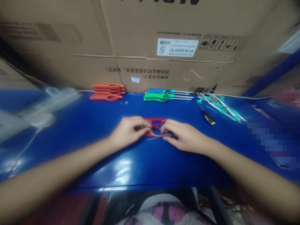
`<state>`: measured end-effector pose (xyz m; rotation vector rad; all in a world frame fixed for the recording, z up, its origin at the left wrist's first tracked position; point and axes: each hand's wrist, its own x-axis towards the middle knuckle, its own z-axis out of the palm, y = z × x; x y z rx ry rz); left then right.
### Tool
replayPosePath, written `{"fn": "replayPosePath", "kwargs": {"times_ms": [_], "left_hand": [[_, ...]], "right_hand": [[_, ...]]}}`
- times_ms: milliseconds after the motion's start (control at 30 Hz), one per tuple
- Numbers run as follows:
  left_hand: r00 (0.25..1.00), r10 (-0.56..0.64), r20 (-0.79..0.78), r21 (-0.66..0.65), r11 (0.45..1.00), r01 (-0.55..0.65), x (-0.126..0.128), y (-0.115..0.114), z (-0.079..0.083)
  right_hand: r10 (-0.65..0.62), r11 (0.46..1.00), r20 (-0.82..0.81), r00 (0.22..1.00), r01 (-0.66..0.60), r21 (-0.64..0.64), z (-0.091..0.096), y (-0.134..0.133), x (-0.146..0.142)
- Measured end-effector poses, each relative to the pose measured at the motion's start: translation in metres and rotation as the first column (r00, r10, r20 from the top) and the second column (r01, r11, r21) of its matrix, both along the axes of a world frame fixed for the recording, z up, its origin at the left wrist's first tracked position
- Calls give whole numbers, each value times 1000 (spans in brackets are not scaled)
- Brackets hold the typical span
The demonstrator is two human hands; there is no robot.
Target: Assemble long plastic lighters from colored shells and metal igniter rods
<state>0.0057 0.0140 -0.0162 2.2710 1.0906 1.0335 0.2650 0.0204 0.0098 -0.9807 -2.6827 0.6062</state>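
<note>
Two red lighter casing halves (pixel 156 119) with oval finger holes lie on the blue table, partly hidden by my hands. My left hand (pixel 132 129) is closed in a pinch at their left end, its fingertips on a thin pale wire (pixel 152 133) over the red plastic. From the other side my right hand (pixel 181 132) is closed around a slim tool with a dark handle (pixel 172 134). The tool's thin metal shaft (pixel 154 138) points left, towards my left fingertips. Its exact kind is hard to make out.
Stacked orange lighter casings (pixel 106 96), green and blue long-nosed lighters (pixel 157 97), a black-and-yellow screwdriver (pixel 208 117) and teal parts with metal tubes (pixel 222 106) lie along the back. Behind stands a large cardboard sheet (pixel 131 40). A white device with a cable (pixel 44 120) is at left.
</note>
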Motion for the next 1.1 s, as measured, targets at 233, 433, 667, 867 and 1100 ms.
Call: {"fn": "replayPosePath", "kwargs": {"times_ms": [233,433,667,867,1100], "left_hand": [[999,-25,-22,-13,1000,25,-2,1,2],[999,-32,-38,11,999,33,-3,1,2],[996,-54,-66,20,998,55,-5,2,2],[991,-99,-93,20,995,101,-7,4,1],[992,-76,-101,69,994,83,-7,4,0]], "right_hand": [[5,1000,-2,1000,-5,5,0,-1,1],[-23,1000,18,1000,23,-2,10,-1,9],[-62,997,206,977,68,-25,18,9,27],[-54,997,206,977,64,-40,17,9,24],[-44,999,139,989,48,-24,17,11,24]]}}
